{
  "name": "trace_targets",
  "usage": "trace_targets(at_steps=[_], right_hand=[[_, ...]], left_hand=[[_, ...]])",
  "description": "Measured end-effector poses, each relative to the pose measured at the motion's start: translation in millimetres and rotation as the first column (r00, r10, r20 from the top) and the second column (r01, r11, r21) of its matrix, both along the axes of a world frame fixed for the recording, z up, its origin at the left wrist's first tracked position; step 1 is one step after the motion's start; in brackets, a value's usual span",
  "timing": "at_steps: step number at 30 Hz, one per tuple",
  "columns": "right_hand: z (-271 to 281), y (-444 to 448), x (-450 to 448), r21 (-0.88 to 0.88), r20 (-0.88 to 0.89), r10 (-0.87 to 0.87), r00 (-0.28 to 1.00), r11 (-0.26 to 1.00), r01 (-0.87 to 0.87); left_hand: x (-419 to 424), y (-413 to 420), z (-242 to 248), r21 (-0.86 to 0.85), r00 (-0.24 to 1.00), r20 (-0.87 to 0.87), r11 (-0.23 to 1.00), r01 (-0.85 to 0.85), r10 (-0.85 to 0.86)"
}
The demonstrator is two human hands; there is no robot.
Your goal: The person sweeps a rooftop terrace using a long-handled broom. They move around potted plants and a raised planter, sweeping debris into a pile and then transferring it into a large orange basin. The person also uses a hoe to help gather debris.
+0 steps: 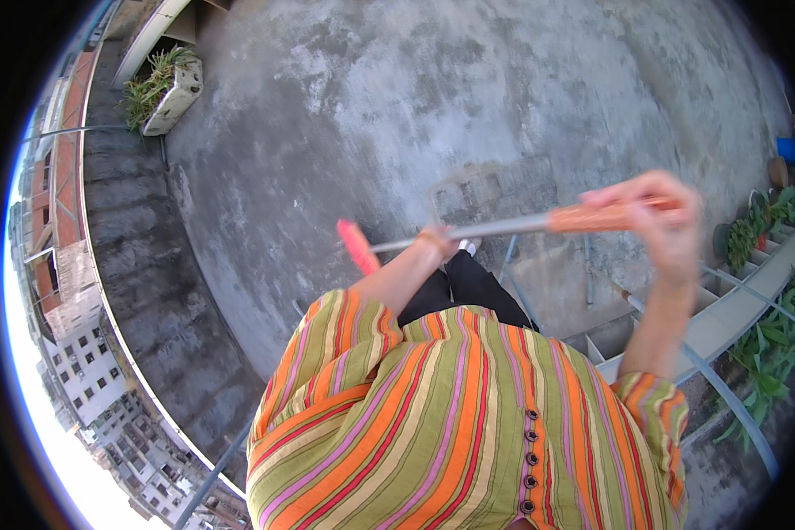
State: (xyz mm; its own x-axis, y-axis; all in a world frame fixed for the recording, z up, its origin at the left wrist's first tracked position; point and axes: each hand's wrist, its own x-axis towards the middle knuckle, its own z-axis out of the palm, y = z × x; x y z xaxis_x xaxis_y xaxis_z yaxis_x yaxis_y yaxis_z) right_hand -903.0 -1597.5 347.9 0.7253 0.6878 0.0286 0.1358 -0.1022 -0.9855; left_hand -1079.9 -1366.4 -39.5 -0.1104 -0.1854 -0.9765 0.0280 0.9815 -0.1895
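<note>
Both hands are on a long pole (503,227) that slants across my front. Its shaft is silvery grey, with an orange sleeve (589,215) at the right end. A narrow pink head (358,248), like that of a broom or squeegee, sits at the left end; blur hides its detail. My left hand (437,244) is around the grey shaft, above my dark trousers (467,281). Higher up at the right, my right hand (669,209) grips the orange sleeve. Motion blurs this hand and the pole. Whether the pink head touches the floor, I cannot tell.
Stained concrete floor (397,99) spreads ahead. A low wall (152,218) runs along the left, with buildings (83,358) beyond. Grass grows in a white planter (175,99) at the upper left. On the right are potted plants (742,242), a pale ledge (735,311) and metal pipes (729,391).
</note>
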Motion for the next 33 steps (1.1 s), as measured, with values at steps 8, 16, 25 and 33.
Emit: trace_targets(at_steps=[8,16,25,33], right_hand=[[154.5,-42.7,47.1,-0.015,0.432,0.27,0.86,0.956,-0.292],[213.4,-38.8,-13.8,-0.569,0.481,0.593,0.645,0.771,-0.285],[110.2,-24.2,-3.9,0.31,0.479,-0.176,0.86,0.951,0.022],[-102.9,248.4,29.2,0.191,-0.359,0.003,0.933,0.979,0.07]], left_hand=[[205.2,-143.7,151.7,-0.318,0.822,0.486,0.936,-0.148,0.295],[264.2,-125.0,196.9,-0.229,0.669,0.737,0.967,0.108,0.1],[196.5,36.4,188.6,0.065,0.768,0.623,0.969,-0.239,0.148],[49.8,353.0,-27.4,0.463,0.995,-0.054,0.881,0.097,-0.081]])
